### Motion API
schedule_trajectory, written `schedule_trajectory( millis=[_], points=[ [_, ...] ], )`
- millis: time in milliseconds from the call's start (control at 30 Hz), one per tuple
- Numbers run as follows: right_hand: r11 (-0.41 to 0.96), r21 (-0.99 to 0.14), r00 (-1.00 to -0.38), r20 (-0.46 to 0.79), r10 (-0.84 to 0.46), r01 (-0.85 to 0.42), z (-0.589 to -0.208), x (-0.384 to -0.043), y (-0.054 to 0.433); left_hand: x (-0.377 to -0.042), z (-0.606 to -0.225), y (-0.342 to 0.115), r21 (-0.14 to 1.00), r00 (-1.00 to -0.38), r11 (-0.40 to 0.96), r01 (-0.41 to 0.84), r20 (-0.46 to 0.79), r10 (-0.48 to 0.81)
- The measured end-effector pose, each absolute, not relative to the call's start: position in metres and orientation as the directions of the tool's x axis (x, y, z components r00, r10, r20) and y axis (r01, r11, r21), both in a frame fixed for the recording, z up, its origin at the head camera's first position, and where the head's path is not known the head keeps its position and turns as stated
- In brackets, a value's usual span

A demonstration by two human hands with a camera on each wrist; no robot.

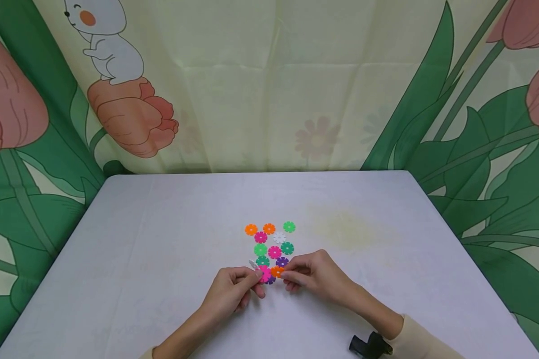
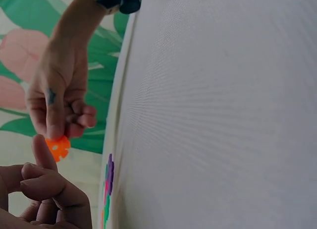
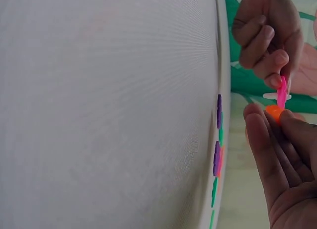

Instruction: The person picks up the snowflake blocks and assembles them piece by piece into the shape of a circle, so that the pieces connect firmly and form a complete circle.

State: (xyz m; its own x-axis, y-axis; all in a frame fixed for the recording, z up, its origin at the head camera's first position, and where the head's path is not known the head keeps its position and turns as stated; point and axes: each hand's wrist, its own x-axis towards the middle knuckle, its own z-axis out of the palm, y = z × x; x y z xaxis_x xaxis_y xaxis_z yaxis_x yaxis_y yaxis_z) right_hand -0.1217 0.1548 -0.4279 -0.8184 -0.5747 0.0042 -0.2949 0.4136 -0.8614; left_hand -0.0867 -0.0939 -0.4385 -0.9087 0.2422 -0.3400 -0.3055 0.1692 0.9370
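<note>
Between thumb and fingertips my left hand [image 1: 233,289] pinches a pink notched plastic disc [image 1: 264,273]. A white disc [image 1: 253,264], seen nearly edge-on, sits at the pink one's left side. My right hand [image 1: 316,274] pinches an orange notched disc [image 1: 276,272] by its right edge. Orange and pink meet edge to edge in the right wrist view, with the orange disc [image 3: 273,111] turned at an angle to the pink disc [image 3: 282,92]. Both hands are raised over the table. A purple disc [image 1: 270,281] on the cloth is partly hidden behind the pink one.
More loose discs lie just beyond the hands, among them a green one [image 1: 260,250], a white one [image 1: 279,238] and an orange one [image 1: 251,230]. They rest on a white-covered table [image 1: 161,239]. A printed curtain [image 1: 260,99] hangs behind its far edge.
</note>
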Motion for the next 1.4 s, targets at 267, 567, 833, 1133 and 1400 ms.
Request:
schedule_trajectory(
  millis=[267, 567, 833, 1133, 1400],
  points=[
    [0.415, -0.836, -0.811, 0.058, -0.582, -0.358, -0.4292, -0.1211, 0.1542, -0.0872, -0.4411, -0.0938, 0.938, -0.909, 0.166, -0.304, -0.337, 0.244],
    [0.402, -0.811, -0.790, 0.115, -0.602, -0.425, -0.4298, -0.1213, 0.1532, -0.0865, -0.4451, -0.0953, 0.938, -0.904, 0.131, -0.321, -0.345, 0.253],
    [0.398, -0.825, -0.809, 0.116, -0.576, -0.402, -0.4300, -0.1190, 0.1520, -0.0849, -0.4449, -0.0967, 0.937, -0.902, 0.123, -0.328, -0.349, 0.256],
    [0.358, -0.874, -0.830, 0.087, -0.551, -0.329, -0.4329, -0.1175, 0.1504, -0.0840, -0.4450, -0.0964, 0.939, -0.901, 0.119, -0.323, -0.343, 0.266],
    [0.334, -0.899, -0.844, 0.070, -0.531, -0.285, -0.4329, -0.1153, 0.1510, -0.0823, -0.4441, -0.0944, 0.935, -0.894, 0.111, -0.337, -0.355, 0.274]
  ],
)
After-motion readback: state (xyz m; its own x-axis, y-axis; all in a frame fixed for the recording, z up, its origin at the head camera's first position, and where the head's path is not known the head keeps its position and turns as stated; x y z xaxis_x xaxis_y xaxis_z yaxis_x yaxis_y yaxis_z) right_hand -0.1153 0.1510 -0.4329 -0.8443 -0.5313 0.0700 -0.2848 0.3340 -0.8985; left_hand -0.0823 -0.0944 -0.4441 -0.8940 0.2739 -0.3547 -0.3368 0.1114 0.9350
